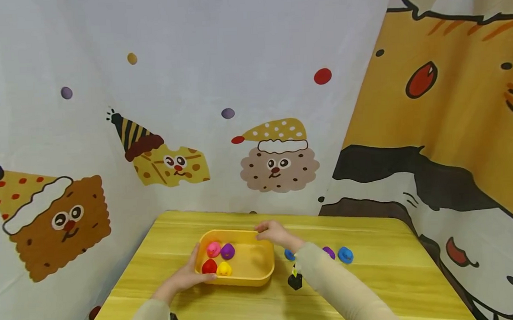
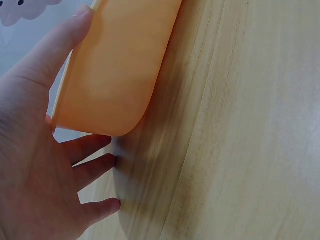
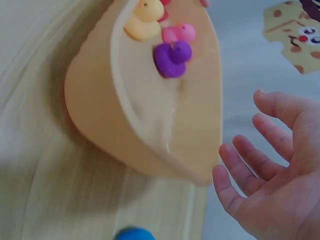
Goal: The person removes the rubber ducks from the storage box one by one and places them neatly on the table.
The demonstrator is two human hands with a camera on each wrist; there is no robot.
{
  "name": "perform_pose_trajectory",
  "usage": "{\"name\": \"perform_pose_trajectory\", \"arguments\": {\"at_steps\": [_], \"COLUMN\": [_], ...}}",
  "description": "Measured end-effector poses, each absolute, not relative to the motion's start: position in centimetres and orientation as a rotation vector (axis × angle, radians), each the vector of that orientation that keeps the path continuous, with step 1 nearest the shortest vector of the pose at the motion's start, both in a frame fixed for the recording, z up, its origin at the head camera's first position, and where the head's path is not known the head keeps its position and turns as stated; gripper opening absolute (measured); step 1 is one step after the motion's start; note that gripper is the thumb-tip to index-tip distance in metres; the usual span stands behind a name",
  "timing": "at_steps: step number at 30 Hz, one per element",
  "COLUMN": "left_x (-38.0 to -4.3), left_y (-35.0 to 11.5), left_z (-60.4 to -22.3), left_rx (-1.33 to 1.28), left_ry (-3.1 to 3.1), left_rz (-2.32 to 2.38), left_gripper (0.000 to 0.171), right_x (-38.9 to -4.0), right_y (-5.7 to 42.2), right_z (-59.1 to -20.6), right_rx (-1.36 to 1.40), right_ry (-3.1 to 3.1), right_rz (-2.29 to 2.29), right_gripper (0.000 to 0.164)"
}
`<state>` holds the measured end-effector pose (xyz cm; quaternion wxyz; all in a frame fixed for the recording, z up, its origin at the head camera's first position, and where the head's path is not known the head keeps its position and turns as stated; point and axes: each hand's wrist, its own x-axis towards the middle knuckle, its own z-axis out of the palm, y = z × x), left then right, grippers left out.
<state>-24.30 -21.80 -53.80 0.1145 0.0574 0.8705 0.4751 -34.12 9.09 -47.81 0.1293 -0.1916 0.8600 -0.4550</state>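
Note:
A yellow plastic tub (image 1: 244, 281) stands on the table. In its left part sit a pink rubber duck (image 1: 213, 249), a purple rubber duck (image 3: 172, 59), a red rubber duck (image 1: 209, 266) and a yellow rubber duck (image 1: 224, 269). My left hand (image 1: 187, 273) holds the tub's left end, thumb along the front side and fingers around the end wall; the left wrist view shows the lower fingers spread. Over the back right corner is my right hand (image 1: 275, 232), its fingers loosely bent with nothing in them, as the right wrist view (image 3: 280, 170) shows.
Right of the tub, partly behind the right sleeve, lie a blue duck (image 1: 289, 255), a purple one (image 1: 329, 253) and another blue one (image 1: 345, 255). The wood-patterned table (image 1: 386, 269) meets a cartoon-printed cloth (image 1: 218, 75) at its back edge.

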Motion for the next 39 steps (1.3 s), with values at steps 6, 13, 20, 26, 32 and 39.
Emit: {"name": "perform_pose_trajectory", "arguments": {"at_steps": [6, 13, 20, 26, 32, 39], "left_x": [-24.5, -24.3, -24.3, -24.5, -24.5, -24.5], "left_y": [-21.8, -21.9, -21.6, -21.4, -21.5, -21.6], "left_z": [-53.9, -53.8, -53.8, -54.3, -54.2, -54.1], "left_rx": [0.165, 0.165, 0.163, 0.142, 0.124, 0.124], "left_ry": [2.561, 2.54, 2.521, 2.542, 2.543, 2.544], "left_rz": [1.384, 1.411, 1.453, 1.422, 1.411, 1.407], "left_gripper": [0.121, 0.121, 0.121, 0.122, 0.122, 0.123], "right_x": [-34.2, -34.5, -34.3, -34.0, -33.5, -32.9], "right_y": [7.0, 5.1, 3.5, 2.3, 1.1, -0.2], "right_z": [-48.5, -49.6, -50.0, -50.8, -51.3, -51.4], "right_rx": [-0.598, -0.592, -0.526, -0.497, -0.569, -0.536], "right_ry": [2.465, 2.428, 2.364, 2.35, 2.4, 2.478], "right_rz": [-1.334, -1.32, -1.342, -1.346, -1.339, -1.311], "right_gripper": [0.037, 0.039, 0.041, 0.04, 0.035, 0.036]}}
